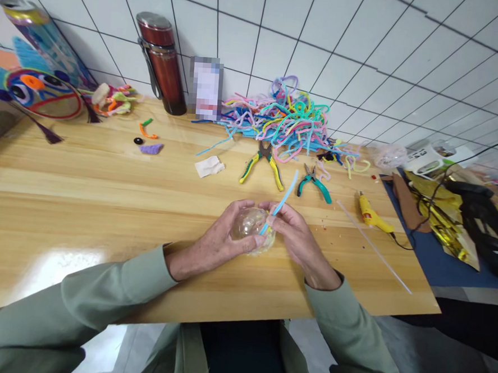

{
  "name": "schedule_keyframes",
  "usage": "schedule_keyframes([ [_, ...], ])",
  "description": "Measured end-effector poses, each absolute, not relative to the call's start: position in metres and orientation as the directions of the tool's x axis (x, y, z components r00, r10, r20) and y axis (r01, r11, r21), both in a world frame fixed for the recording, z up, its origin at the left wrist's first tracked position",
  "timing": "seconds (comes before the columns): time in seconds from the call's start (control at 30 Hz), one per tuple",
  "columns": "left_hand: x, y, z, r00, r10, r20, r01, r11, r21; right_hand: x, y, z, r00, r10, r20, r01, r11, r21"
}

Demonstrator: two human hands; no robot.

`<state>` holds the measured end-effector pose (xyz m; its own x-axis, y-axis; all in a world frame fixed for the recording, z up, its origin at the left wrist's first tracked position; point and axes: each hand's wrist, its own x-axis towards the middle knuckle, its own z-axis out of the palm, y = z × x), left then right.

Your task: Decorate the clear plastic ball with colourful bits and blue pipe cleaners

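Ahead of me, a red flask (165,71) with a dark strap (150,70) stands by the tiled wall (243,9), just left of a small upright rectangle (206,88) whose front is blurred out. Far to my left I see a tall can (53,42) behind a toy face (43,95) with an orange nose (32,82). A black disc (138,141) lies beside a purple scrap (151,148). Creased white paper (209,166) sits left of yellow-handled pliers (276,172); teal-handled pliers (322,189) lie nearby. To my right are a yellow glue gun (372,215) and gold foil (443,223).

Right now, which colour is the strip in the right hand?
The strip is light blue, clearest in head view.
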<state>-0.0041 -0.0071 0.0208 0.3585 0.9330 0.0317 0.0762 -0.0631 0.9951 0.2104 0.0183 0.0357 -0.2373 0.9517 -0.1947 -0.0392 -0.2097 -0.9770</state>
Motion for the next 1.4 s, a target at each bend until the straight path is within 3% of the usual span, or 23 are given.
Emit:
schedule_keyframes([
  [0.4, -0.003, -0.005, 0.026, 0.358, 0.932, -0.045, 0.063, 0.024, 0.998, 0.209, 0.015, 0.041, -0.293, 0.939, -0.180, -0.009, -0.191, -0.982],
  [1.4, -0.004, -0.007, 0.015, 0.368, 0.929, 0.040, 0.056, -0.065, 0.996, 0.210, 0.015, 0.044, -0.342, 0.933, -0.111, 0.001, -0.117, -0.993],
])
